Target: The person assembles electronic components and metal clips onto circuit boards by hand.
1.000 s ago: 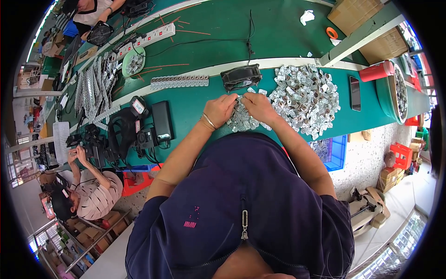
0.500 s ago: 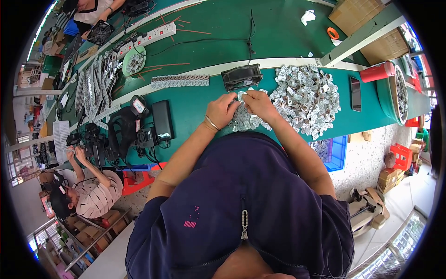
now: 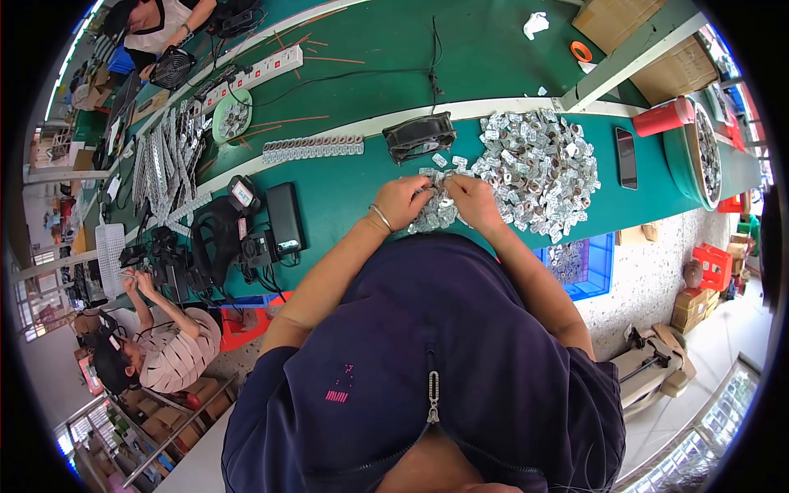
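Note:
My left hand (image 3: 403,201) and my right hand (image 3: 472,200) meet over a small cluster of silver metal parts (image 3: 436,215) on the green table (image 3: 345,181). Fingers of both hands pinch one small metal part (image 3: 436,191) between them. A bracelet circles my left wrist. A big heap of the same silver parts (image 3: 538,172) lies just right of my hands. A black fan-like housing (image 3: 419,135) sits just beyond them.
A strip of joined metal parts (image 3: 312,149) lies left of the housing. A black power pack (image 3: 288,218), a phone (image 3: 625,156), a red cylinder (image 3: 662,117) and a round bowl (image 3: 699,152) are on the table. A seated person (image 3: 164,345) works at lower left.
Both hands stayed over the small cluster, drawing slightly closer together with fingers working on a part. Nothing else moved.

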`<state>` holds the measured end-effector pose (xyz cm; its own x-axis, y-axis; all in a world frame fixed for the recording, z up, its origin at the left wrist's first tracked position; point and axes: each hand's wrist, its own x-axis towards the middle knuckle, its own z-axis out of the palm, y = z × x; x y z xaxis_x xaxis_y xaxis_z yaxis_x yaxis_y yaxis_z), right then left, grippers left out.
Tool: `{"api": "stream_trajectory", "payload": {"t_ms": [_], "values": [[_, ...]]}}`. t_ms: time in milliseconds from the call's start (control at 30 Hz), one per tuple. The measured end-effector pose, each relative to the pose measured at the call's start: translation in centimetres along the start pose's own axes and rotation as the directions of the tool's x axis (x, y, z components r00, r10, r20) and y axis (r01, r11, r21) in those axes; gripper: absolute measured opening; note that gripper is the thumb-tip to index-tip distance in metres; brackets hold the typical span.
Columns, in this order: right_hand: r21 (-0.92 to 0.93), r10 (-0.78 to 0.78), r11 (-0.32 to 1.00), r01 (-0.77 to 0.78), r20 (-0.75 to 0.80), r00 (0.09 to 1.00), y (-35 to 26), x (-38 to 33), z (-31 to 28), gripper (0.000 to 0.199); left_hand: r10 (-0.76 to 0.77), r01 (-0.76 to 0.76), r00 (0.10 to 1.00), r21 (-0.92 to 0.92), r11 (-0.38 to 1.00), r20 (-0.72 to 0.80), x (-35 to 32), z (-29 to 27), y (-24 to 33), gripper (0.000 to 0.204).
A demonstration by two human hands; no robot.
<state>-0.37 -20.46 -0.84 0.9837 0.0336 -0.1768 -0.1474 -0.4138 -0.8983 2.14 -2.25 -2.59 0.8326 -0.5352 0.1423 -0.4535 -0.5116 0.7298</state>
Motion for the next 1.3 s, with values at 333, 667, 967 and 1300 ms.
{"api": "stream_trajectory", "payload": {"t_ms": [333, 667, 967, 1300], "values": [[0.068, -0.062, 0.997, 0.042, 0.326, 0.943, -1.6, 0.4, 0.0, 0.018, 0.116, -0.105, 0.990, -0.129, 0.986, 0.079, 0.9, -2.0, 2.0, 0.071], [0.010, -0.091, 0.996, 0.093, 0.324, 0.942, -2.4, 1.0, -0.1, 0.019, -0.100, 0.147, 0.958, -0.163, 0.976, 0.267, 0.7, -3.3, 1.5, 0.044], [0.079, -0.217, 0.976, 0.202, 0.348, 0.912, -2.3, 1.0, -0.4, 0.024, -0.184, 0.576, 0.735, -0.458, 0.677, 0.652, 0.1, -5.5, 0.6, 0.018], [0.152, 0.041, 0.984, -0.096, 0.329, 0.943, -2.5, 1.4, -0.4, 0.026, -0.155, 0.164, 0.984, -0.101, 0.981, 0.089, -0.2, -4.9, 0.8, 0.016]]}}
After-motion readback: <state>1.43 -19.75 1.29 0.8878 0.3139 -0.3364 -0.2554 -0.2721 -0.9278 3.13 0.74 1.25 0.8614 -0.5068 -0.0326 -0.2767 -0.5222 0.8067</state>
